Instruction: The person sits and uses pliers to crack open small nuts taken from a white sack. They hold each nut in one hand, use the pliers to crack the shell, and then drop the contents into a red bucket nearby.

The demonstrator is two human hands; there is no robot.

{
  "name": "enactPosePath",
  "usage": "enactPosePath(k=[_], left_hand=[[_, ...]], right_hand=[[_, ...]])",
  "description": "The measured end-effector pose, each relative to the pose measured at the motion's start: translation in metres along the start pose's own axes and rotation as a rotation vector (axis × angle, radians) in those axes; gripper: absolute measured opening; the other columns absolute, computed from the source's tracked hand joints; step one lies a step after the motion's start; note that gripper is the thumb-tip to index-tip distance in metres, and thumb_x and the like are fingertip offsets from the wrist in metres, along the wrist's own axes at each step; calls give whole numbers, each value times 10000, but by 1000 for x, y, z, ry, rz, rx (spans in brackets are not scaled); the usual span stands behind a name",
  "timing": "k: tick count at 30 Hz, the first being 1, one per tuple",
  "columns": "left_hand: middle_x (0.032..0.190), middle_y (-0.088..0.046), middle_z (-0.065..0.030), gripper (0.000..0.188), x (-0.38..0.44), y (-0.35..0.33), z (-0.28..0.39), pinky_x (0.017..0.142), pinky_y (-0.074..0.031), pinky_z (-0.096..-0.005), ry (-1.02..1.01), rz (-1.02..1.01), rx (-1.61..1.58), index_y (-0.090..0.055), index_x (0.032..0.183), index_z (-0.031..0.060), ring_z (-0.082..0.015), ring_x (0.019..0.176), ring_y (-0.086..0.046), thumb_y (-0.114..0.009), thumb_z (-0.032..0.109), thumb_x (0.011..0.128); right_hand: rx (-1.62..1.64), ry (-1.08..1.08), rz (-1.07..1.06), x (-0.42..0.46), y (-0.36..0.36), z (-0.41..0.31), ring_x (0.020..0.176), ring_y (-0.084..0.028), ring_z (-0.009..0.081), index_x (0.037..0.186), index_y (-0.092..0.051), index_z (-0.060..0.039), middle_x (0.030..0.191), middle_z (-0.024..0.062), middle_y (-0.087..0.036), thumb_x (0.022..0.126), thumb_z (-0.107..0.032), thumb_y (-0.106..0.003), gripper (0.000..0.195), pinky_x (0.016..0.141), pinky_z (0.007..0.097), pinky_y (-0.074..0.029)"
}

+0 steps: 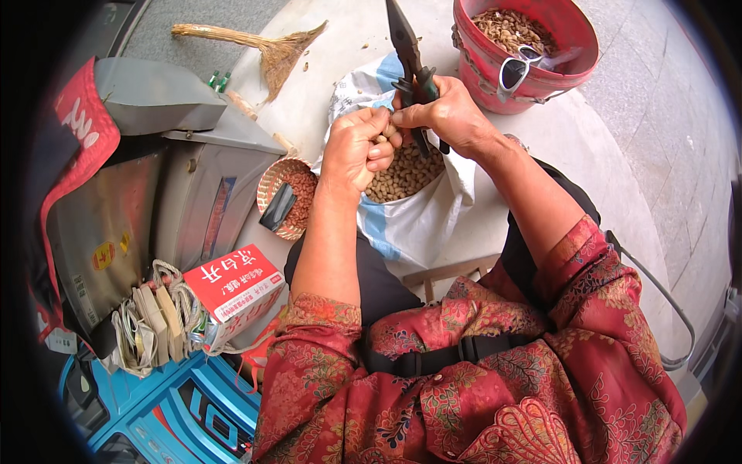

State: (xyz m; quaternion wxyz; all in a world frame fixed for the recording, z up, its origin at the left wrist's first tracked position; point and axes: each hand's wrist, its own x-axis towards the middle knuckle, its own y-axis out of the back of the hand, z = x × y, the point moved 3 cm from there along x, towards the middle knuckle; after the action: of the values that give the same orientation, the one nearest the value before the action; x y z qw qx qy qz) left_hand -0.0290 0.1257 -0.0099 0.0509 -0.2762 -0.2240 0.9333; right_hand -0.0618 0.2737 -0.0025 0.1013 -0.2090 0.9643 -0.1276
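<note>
My left hand (360,145) is curled around a few unshelled peanuts (387,134), its thumb and index fingertips pinched together close to my right fingertips. In my right hand (455,119) is a pair of long-nosed pliers (406,46), jaws pointing away from me and dark handles running down past the palm. Whether the right fingertips also touch a peanut is hidden. Both hands are above an open white woven sack (420,226) with blue stripes, which holds many unshelled peanuts (406,174). Left of my left forearm, a woven basket (265,181) contains reddish shelled kernels (302,191) and a dark flat object (278,207).
A red bucket (481,87) of peanut shells (513,29) stands beyond my right hand, with white-framed sunglasses (515,74) on its rim. A straw hand broom (278,55) lies far left. At left are a grey metal machine (197,185), a red-and-white carton (237,284) and a blue case (174,406).
</note>
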Motion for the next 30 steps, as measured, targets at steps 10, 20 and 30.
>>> enactPosePath(k=[10, 20, 30], left_hand=[[735, -594, -146, 238, -4, -5, 12, 347, -285, -156, -52, -119, 9, -549, 916, -36, -61, 439, -421, -458, 180, 955], [813, -604, -119, 225, -2, -6, 12, 499, -408, -227, -192, -92, 68, -557, 964, -28, -139, 608, -544, -453, 170, 957], [880, -605, -99, 215, 9, 3, 3, 637, -430, -288, -165, -159, -151, -569, 993, -3, -187, 774, -563, -470, 182, 946]], right_hand=[[138, 11, -59, -4, 1, -12, 589, -582, 157, 842, -586, 28, 689, 78, -594, 736, 13, -663, 132, 595, 277, -477], [-60, 133, 5, -6, 3, -20, 700, -620, 137, 849, -591, 41, 758, 64, -616, 739, 35, -663, 132, 669, 259, -510], [-68, 169, 4, -8, 2, -22, 717, -627, 136, 861, -597, 36, 769, 87, -643, 744, 29, -663, 134, 673, 255, -510]])
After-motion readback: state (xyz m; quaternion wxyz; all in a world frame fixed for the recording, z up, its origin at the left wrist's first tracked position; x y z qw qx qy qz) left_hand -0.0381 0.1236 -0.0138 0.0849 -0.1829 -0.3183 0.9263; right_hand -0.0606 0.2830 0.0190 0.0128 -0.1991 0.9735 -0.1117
